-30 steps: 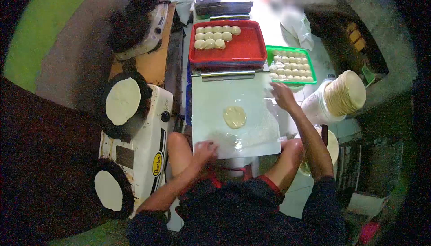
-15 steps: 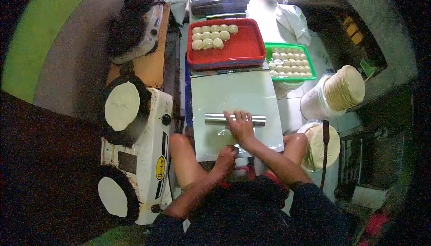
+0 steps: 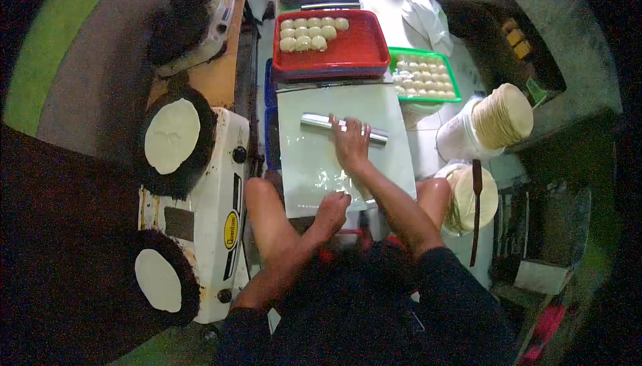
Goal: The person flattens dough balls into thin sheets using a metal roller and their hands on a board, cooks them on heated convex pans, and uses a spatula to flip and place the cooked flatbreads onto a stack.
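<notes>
My right hand (image 3: 352, 144) lies over a shiny metal rolling pin (image 3: 315, 120), its fingers bent across the middle. The pin rests aslant on a pale, glossy board (image 3: 301, 159), right end closer to me. My left hand (image 3: 332, 211) is closed at the board's near edge; whatever its fingertips hold is hidden. Between my hands a thin, shiny patch (image 3: 334, 180) reflects light, and I cannot tell dough from oily board. Beyond the board, a red tray (image 3: 361, 65) bears several dough balls (image 3: 303, 43).
To the left, a white two-burner stove (image 3: 214, 232) carries dark pans with a flatbread (image 3: 172, 135) and another flatbread (image 3: 158, 280). A green tray (image 3: 447, 92) of dough balls stands right, near stacked flatbreads (image 3: 503, 117), another stack (image 3: 478, 199) and a long dark spatula (image 3: 476, 212).
My right hand and the rolling pin have moved away from me up the board, and the pin has turned aslant. My left hand stays near the edge. The whole view has shifted slightly.
</notes>
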Demonstrator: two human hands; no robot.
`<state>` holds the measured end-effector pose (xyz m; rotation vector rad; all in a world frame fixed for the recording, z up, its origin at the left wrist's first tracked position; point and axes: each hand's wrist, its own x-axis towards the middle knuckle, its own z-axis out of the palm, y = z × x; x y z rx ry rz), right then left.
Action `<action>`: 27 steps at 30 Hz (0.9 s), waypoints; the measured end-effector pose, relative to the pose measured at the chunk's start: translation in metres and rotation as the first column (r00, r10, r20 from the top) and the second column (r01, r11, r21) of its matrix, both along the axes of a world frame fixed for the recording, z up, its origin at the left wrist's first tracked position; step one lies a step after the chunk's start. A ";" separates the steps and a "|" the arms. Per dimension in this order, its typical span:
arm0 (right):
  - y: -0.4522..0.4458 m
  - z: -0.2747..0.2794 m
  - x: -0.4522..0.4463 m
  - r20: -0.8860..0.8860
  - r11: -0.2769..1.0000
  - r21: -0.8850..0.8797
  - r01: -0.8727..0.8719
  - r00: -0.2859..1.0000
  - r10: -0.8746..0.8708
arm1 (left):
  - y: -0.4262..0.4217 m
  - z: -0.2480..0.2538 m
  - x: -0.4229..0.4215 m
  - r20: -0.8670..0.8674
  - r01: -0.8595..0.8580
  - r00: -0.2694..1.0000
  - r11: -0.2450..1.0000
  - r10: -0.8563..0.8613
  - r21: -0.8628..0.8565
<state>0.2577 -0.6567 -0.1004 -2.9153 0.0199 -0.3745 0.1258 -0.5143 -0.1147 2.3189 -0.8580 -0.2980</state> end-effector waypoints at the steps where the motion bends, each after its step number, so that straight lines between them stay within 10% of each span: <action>1: -0.003 -0.001 0.011 -0.010 1.000 0.021 0.017 1.000 -0.017 | -0.001 -0.010 0.005 0.017 0.022 1.000 1.000 -0.022 -0.007; 14: -0.016 -0.007 -0.005 0.026 0.986 0.164 0.016 0.999 -0.021 | -0.002 -0.021 0.010 0.048 0.019 0.999 1.000 -0.019 0.004; 18: -0.024 0.009 -0.011 -0.250 0.793 0.603 0.086 0.964 0.086 | -0.002 -0.021 0.008 0.003 -0.004 1.000 1.000 0.004 0.007; 23: -0.014 0.000 -0.027 -0.089 0.926 0.349 -0.144 0.979 0.186 | -0.003 -0.031 0.015 0.044 0.020 0.999 0.998 -0.022 0.058; 27: -0.020 -0.001 -0.029 -0.033 0.980 0.199 -0.004 0.999 0.011 | 0.000 -0.047 0.008 0.035 0.007 0.999 0.999 -0.008 0.042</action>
